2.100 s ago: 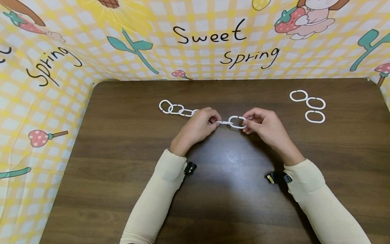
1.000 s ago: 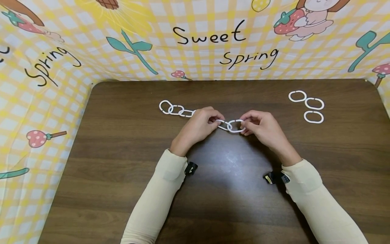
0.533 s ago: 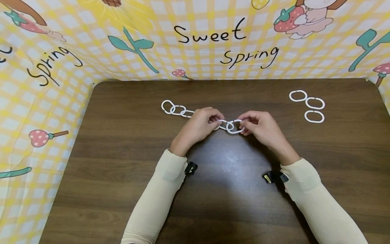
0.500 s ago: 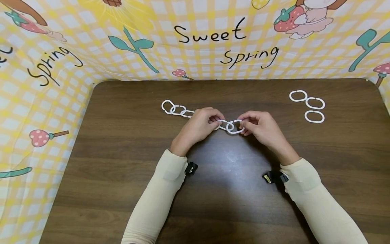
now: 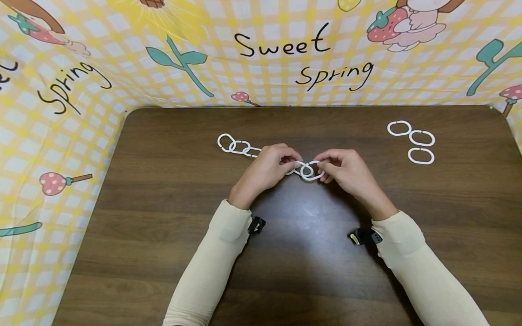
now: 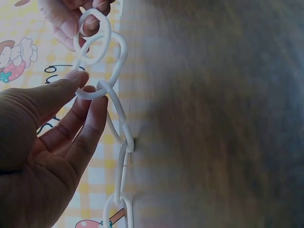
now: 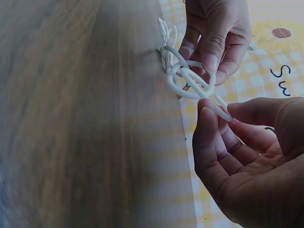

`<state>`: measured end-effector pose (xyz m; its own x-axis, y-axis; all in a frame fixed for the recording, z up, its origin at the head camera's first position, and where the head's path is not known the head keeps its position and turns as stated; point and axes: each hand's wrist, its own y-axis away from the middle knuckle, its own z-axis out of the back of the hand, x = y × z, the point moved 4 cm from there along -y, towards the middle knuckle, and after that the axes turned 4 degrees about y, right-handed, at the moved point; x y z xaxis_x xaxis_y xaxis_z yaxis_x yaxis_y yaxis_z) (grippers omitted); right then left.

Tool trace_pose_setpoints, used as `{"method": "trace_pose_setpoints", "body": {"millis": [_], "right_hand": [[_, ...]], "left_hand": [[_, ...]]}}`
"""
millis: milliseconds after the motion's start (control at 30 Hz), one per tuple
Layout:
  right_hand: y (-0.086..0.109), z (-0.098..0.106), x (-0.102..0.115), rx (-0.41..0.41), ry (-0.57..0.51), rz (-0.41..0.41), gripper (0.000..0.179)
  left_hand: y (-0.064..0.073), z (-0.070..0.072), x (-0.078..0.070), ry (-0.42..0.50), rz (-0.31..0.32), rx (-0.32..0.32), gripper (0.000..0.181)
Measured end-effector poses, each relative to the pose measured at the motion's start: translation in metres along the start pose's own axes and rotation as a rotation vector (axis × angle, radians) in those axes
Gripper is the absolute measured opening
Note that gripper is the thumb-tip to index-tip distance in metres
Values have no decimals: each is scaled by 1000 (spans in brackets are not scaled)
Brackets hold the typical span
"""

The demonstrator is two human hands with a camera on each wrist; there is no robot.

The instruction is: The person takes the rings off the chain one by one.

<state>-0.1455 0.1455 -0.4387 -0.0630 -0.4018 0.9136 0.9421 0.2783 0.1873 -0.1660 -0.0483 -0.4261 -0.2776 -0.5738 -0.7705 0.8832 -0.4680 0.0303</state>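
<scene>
A chain of white plastic links [image 5: 233,146] runs from the left over the table and passes under my left hand [image 5: 265,170]. Between thumb and fingertips, that hand pinches the chain's end link [image 6: 124,52], raised off the table in the left wrist view. My right hand [image 5: 348,170] pinches another white oval link [image 5: 311,179] by its right end. The two held links overlap and pass through each other in the wrist views. Part of the chain is hidden behind the left hand.
Three loose white links [image 5: 422,163] lie at the back right of the brown wooden table [image 5: 310,271]. A yellow checked cloth [image 5: 265,86] stands along the back and sides. Both wrists wear small black cameras [image 5: 257,225].
My right hand has moved left and slightly down with its link, so the two held links overlap more. The left end of the chain has slid slightly right. The loose links have stayed put.
</scene>
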Motion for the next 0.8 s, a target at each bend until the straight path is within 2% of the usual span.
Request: {"method": "trace_pose_setpoints", "body": {"millis": [333, 800], "right_hand": [[-3, -2, 1, 7, 10, -6, 18], [-6, -1, 0, 19, 17, -4, 18]], "left_hand": [[-3, -1, 1, -19, -5, 5, 10], [-7, -4, -1, 2, -13, 3, 8]]}}
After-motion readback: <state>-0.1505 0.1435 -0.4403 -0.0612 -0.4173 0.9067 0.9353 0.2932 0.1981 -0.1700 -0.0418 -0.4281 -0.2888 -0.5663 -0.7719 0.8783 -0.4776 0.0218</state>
